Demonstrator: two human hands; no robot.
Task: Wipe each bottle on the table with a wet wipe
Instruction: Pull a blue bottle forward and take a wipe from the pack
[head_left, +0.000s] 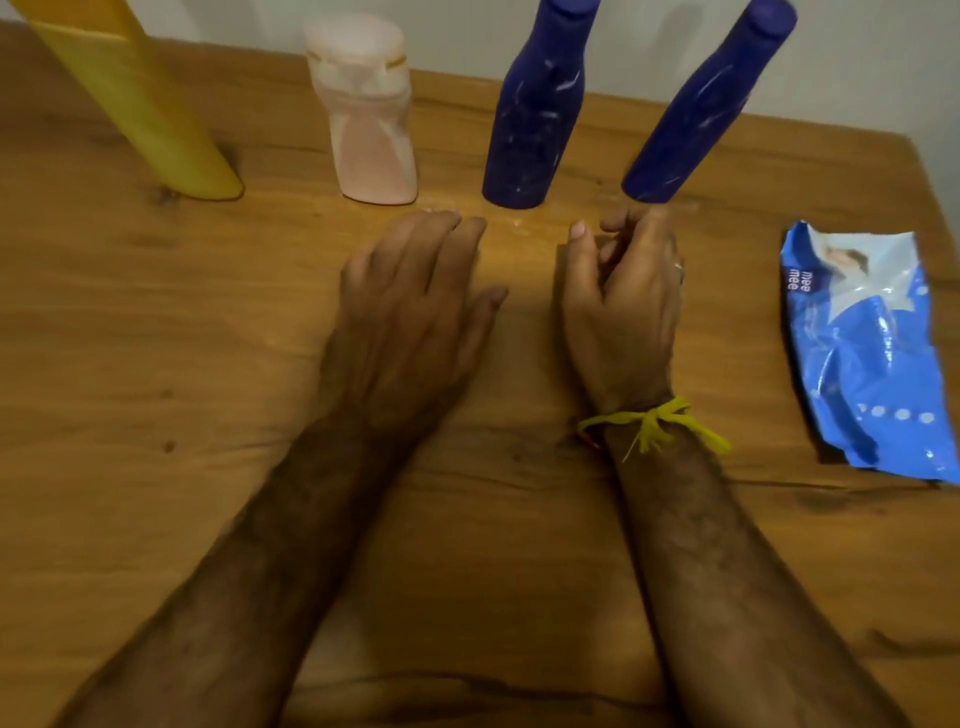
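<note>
Two hands lie on the wooden table (156, 338) in front of me. My left hand (410, 312) is flat, palm down, fingers straight and close together, holding nothing. My right hand (623, 306) rests on its edge with the fingers loosely curled inward — nothing shows inside them. A yellow thread (649, 423) is tied round my right wrist, its loose ends sticking out.

Just past my fingertips stands a row of four bottles, all upright near the wall. The nearest to my left fingertips is the pink bottle (371, 119); beside it, between my two hands, the first blue bottle (530, 119), streaked with pale smears. The second blue bottle (701, 114) stands just beyond my right knuckles, smeared too. Far left, well apart from my hands, is the tall yellow bottle (140, 104).

Off to the right lies the wet wipe pack (862, 353) — blue, crinkled, flat on the table, well clear of my right hand.
</note>
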